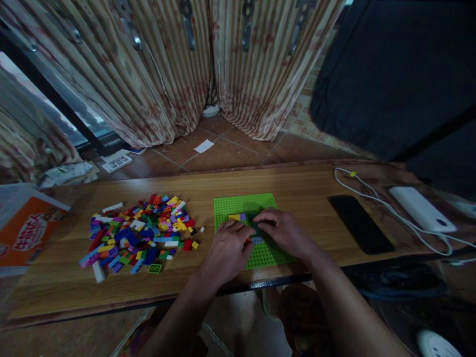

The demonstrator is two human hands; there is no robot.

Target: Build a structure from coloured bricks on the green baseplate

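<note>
- Bent fingers of the right hand point(284, 229) and left hand point(228, 248) meet at a dark green brick point(256, 226) on the studded baseplate point(265, 200); whether either pinches it cannot be told.
- Yellow brick point(234, 217) and purple brick point(243, 216): on the baseplate, beyond the left hand's fingers.
- Grey-blue bricks point(257, 240): on the baseplate, between the hands.
- Loose pile of mixed toy bricks point(143, 233): left of the baseplate.
- Black smartphone point(360, 224): right of the baseplate; white power bank point(422, 208) with cable point(394, 214), farther right.

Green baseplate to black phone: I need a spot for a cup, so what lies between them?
The head view shows bare tabletop between baseplate and phone, with the right wrist over its near end.
</note>
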